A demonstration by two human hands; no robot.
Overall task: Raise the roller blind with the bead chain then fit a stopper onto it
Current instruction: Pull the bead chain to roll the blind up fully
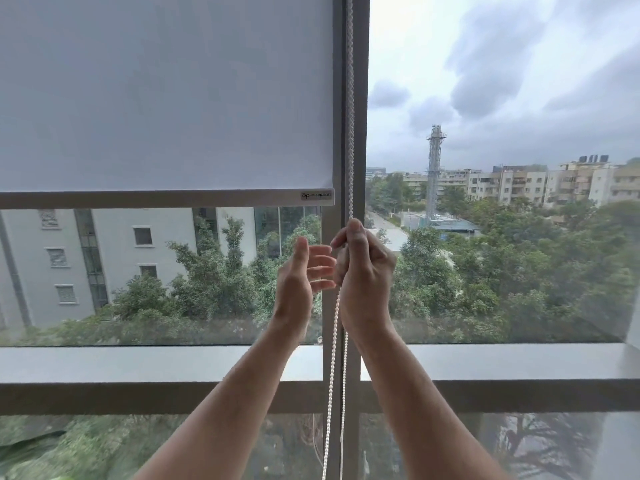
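- The right hand (363, 268) is closed in a fist around the bead chain (334, 348), fingers curled tight, thumb tip at the top of the grip where the chain enters it.
- The left hand (299, 271) is open, palm turned toward the right hand, fingers loosely spread and reaching to the chain just beside the fist; whether the fingertips touch the beads I cannot tell.
- The chain is a string of small, round, white beads (plastic, by the look). Two strands hang down from under the right fist, close together and nearly parallel, running out of the bottom of the frame. Above the fist the chain rises straight along the post, the strands bunched together.
- Both forearms are bare and come up from the lower edge.
- The window post (356, 98) is a flat, grey, upright metal bar; the chain lies in front of it.
- The roller blind (166, 91) is a smooth, matte, pale grey sheet covering the upper part of the left pane. Its straight bottom bar (156, 199) carries a small label (317, 195) at the right end, lettering too small to read.
- A grey horizontal rail (138, 396) crosses below the hands.
- Through the glass: leafy trees (207, 289), a pale block of flats (69, 265), a lattice tower (434, 168), heavy clouds.
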